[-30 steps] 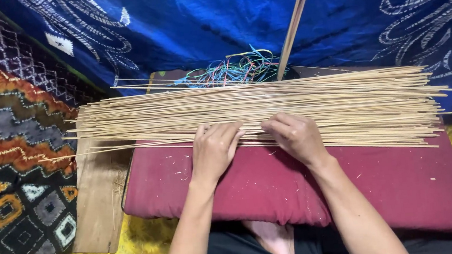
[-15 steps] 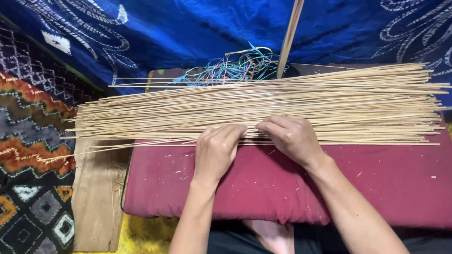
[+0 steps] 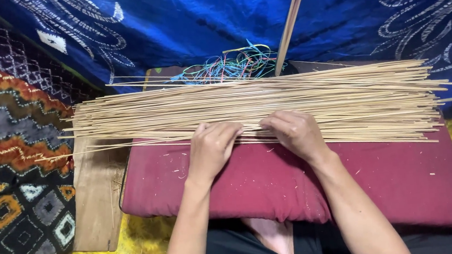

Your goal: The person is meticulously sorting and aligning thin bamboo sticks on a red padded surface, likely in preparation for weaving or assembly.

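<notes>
A wide bundle of thin pale bamboo sticks [image 3: 299,97] lies crosswise on a dark red cushion [image 3: 241,185] across my lap. My left hand [image 3: 211,147] rests palm down at the near edge of the sticks, fingers curled over them. Just to its right, my right hand [image 3: 296,132] presses on the same edge with fingers bent. Whether either hand pinches single sticks is hidden under the fingers.
A tangle of coloured wires or strings [image 3: 232,64] lies behind the sticks. A long wooden pole [image 3: 292,14] leans up at the back. A wooden board [image 3: 97,196] sticks out left of the cushion. Blue patterned cloth [image 3: 185,22] hangs behind; patterned fabric [image 3: 13,160] lies left.
Both hands stay on the near edge of the sticks; they have shifted only slightly, with the fingers working at the sticks.
</notes>
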